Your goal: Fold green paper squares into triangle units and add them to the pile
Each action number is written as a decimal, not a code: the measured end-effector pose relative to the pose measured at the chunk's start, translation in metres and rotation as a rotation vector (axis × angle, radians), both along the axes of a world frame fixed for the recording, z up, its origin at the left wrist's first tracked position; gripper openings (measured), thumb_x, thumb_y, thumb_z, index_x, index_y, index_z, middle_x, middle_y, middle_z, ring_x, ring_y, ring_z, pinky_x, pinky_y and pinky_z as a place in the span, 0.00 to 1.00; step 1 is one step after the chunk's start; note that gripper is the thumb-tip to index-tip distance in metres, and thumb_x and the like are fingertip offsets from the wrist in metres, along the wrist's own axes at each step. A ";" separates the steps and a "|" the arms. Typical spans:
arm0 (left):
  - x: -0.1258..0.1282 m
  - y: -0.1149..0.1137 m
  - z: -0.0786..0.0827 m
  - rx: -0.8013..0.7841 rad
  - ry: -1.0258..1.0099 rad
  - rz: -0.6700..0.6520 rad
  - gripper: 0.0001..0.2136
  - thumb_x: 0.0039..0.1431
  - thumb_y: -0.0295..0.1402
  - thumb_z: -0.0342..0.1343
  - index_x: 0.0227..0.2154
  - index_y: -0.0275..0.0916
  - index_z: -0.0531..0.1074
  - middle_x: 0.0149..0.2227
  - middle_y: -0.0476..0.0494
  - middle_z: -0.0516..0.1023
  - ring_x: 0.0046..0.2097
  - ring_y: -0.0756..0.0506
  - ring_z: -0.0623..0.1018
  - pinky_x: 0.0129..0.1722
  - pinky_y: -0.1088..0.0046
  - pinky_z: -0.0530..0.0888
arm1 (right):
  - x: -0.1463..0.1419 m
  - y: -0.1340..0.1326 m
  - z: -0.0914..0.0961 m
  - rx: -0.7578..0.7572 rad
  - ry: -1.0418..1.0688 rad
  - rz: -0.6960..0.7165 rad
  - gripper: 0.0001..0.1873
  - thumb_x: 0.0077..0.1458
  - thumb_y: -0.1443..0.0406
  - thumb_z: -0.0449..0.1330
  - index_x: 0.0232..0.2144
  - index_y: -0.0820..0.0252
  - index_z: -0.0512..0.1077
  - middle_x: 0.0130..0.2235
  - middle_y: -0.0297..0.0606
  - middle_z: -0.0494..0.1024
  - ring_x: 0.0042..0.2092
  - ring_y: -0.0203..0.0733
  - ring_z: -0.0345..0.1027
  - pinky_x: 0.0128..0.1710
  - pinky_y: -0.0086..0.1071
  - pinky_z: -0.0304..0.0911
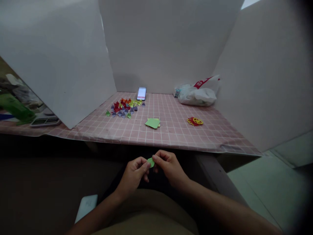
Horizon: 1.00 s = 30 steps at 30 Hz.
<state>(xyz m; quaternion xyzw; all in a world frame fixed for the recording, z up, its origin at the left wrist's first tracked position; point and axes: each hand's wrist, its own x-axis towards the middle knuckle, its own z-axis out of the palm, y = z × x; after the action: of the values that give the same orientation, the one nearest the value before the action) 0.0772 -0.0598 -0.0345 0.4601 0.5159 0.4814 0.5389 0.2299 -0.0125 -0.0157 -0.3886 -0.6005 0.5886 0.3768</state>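
A small folded piece of green paper (151,162) is pinched between my two hands, just in front of the table edge and above my lap. My left hand (134,173) grips its left side between thumb and fingers. On its right side, my right hand (169,165) holds it the same way. Beyond them on the table lies a stack of square paper sheets (153,123), green on top with yellow showing beneath. Several small folded paper pieces (124,107) in red, orange, yellow, purple and green are grouped at the back left.
A lit phone (141,93) leans near the back panel. A white plastic bag (197,94) sits at the back right, with red and yellow cut-out shapes (195,121) nearer. White panels (168,45) enclose the pink checked tablecloth (171,137). A white object (86,207) lies at lower left.
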 end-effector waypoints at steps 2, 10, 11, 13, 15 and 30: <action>0.000 0.000 -0.001 0.009 -0.002 -0.003 0.15 0.56 0.43 0.57 0.22 0.37 0.67 0.20 0.54 0.68 0.19 0.53 0.67 0.22 0.77 0.65 | -0.002 -0.002 0.001 -0.031 0.024 -0.013 0.15 0.55 0.59 0.59 0.21 0.61 0.67 0.18 0.31 0.70 0.22 0.33 0.61 0.25 0.28 0.55; -0.007 0.002 -0.008 0.507 0.566 0.191 0.15 0.55 0.38 0.63 0.43 0.38 0.73 0.44 0.38 0.73 0.45 0.40 0.73 0.45 0.62 0.72 | -0.003 0.005 -0.010 -0.062 0.008 -0.154 0.15 0.52 0.58 0.60 0.20 0.61 0.66 0.18 0.30 0.68 0.20 0.32 0.59 0.23 0.28 0.54; -0.007 0.002 -0.008 0.618 0.675 0.217 0.18 0.54 0.37 0.64 0.46 0.38 0.72 0.47 0.37 0.72 0.48 0.39 0.72 0.48 0.60 0.70 | -0.003 0.006 -0.012 -0.067 -0.002 -0.177 0.15 0.52 0.59 0.61 0.19 0.61 0.66 0.18 0.30 0.68 0.20 0.32 0.59 0.22 0.28 0.53; -0.005 0.002 -0.007 0.782 0.861 0.212 0.14 0.56 0.32 0.63 0.45 0.38 0.72 0.45 0.37 0.74 0.47 0.39 0.72 0.48 0.59 0.69 | -0.004 0.006 -0.014 -0.077 -0.010 -0.204 0.15 0.51 0.59 0.61 0.18 0.60 0.65 0.17 0.29 0.66 0.20 0.32 0.57 0.21 0.27 0.52; -0.003 0.002 -0.007 0.864 0.954 0.179 0.04 0.60 0.28 0.57 0.38 0.38 0.74 0.39 0.40 0.76 0.41 0.42 0.73 0.44 0.62 0.69 | -0.005 0.004 -0.014 -0.096 -0.002 -0.202 0.16 0.50 0.59 0.61 0.17 0.60 0.64 0.16 0.27 0.63 0.20 0.31 0.55 0.21 0.27 0.51; 0.004 -0.002 -0.002 0.047 -0.019 0.209 0.10 0.53 0.38 0.61 0.24 0.36 0.73 0.24 0.50 0.74 0.29 0.49 0.71 0.31 0.76 0.67 | -0.005 0.001 -0.011 0.043 0.016 0.041 0.08 0.52 0.64 0.60 0.24 0.62 0.69 0.25 0.33 0.71 0.27 0.35 0.62 0.29 0.30 0.58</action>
<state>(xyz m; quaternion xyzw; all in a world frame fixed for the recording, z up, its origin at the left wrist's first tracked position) 0.0815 -0.0619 -0.0365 0.4114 0.5444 0.5515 0.4798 0.2251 -0.0117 -0.0270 -0.3633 -0.6177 0.5863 0.3779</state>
